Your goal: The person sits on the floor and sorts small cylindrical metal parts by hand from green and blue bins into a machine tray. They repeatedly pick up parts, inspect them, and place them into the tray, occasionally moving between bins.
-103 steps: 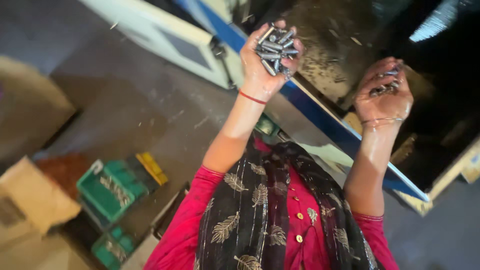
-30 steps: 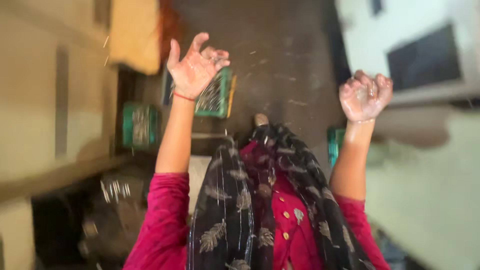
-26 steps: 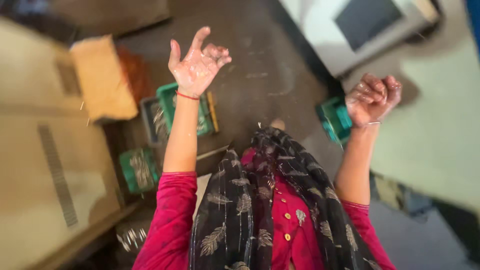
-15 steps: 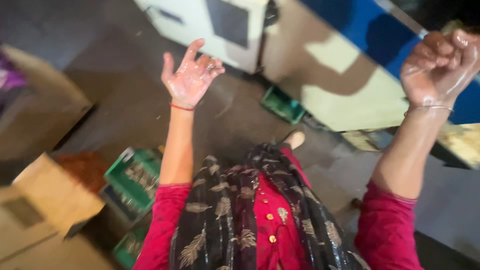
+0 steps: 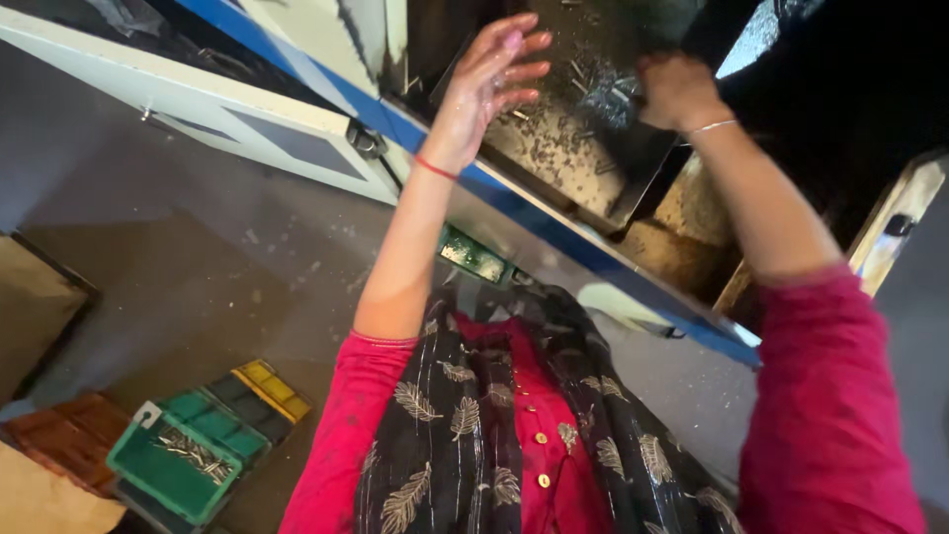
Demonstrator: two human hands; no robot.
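Below left, green bin (image 5: 170, 473) holds metal pins (image 5: 193, 452) — floor-level.

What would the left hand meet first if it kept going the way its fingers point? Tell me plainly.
The left hand, open and wet, points up into the machine's opening. It would most likely meet the dark metal tray strewn with small metal pieces, or the dark space beyond it; depth is unclear.

A green crate (image 5: 173, 465) with metal pieces sits on the floor (image 5: 198, 267) near left, just beside a yellow bin (image 5: 269, 388).
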